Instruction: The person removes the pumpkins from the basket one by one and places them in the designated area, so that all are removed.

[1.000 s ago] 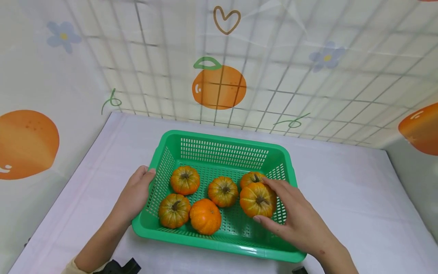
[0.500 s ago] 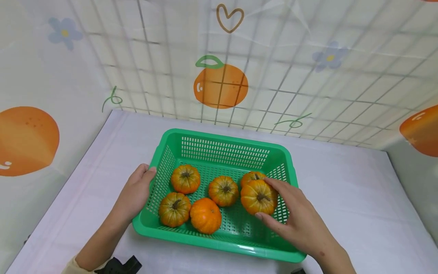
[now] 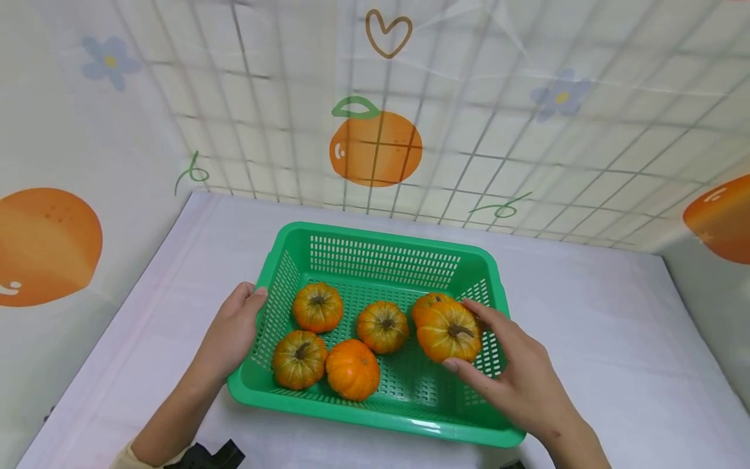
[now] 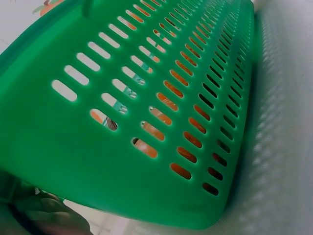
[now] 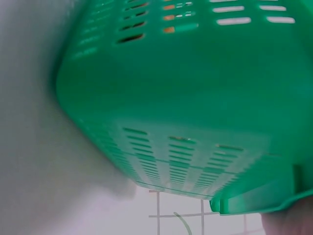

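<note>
A green plastic basket [image 3: 363, 415] with slotted walls stands before me in the head view. My left hand [image 3: 231, 332] grips its left rim, thumb on top. Over the right part of the basket, my right hand [image 3: 521, 378] pinches a small orange pumpkin [image 3: 450, 332] between thumb and fingers, its stem facing up and right. That pumpkin partly covers another pumpkin [image 3: 426, 305] behind it. The basket's outer wall [image 4: 98, 156] fills most of the left wrist view, with part of the left hand [image 4: 58, 215] at the bottom left. The right wrist view shows mostly basket wall [image 5: 195, 88].
Several more pumpkins lie in the basket's left and middle, among them a smooth orange one [image 3: 353, 370]. A white cloth [image 3: 597, 339] covers the table. Behind rises a wire grid under a sheet [image 3: 469, 117] printed with fruit and flowers.
The pumpkin in my right hand has shifted slightly to the right and tipped, so its stem points more rightward. The left hand and the basket have stayed in place.
</note>
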`<state>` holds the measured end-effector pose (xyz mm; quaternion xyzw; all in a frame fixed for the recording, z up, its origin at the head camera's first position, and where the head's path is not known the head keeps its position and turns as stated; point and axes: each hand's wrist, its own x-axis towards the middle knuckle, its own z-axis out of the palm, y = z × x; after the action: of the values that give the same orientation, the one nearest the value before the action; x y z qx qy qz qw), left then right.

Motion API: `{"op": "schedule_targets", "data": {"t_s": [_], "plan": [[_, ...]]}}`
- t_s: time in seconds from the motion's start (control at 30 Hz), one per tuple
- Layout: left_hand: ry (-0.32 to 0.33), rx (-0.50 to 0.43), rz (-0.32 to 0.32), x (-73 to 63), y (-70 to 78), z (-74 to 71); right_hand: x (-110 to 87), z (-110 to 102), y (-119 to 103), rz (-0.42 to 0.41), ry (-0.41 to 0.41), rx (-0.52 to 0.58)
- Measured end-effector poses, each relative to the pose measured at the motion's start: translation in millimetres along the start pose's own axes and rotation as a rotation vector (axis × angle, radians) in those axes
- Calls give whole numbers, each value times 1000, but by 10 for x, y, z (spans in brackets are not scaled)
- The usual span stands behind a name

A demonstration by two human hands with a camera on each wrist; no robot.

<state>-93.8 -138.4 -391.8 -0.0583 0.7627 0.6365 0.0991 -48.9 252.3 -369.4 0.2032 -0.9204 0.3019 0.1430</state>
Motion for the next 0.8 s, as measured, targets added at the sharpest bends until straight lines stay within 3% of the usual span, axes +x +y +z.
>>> {"op": "schedule_targets", "data": {"t_s": [0.3,0.53,0.8], "plan": [[12,6,5,-17,9,4,-16,-44,-28,23,29,9],[16,4,17,-9,-3,13,-18,-103,-18,-16,78,20],[18,4,22,2,-14,10,-55,-185,-16,51,108,6]]}}
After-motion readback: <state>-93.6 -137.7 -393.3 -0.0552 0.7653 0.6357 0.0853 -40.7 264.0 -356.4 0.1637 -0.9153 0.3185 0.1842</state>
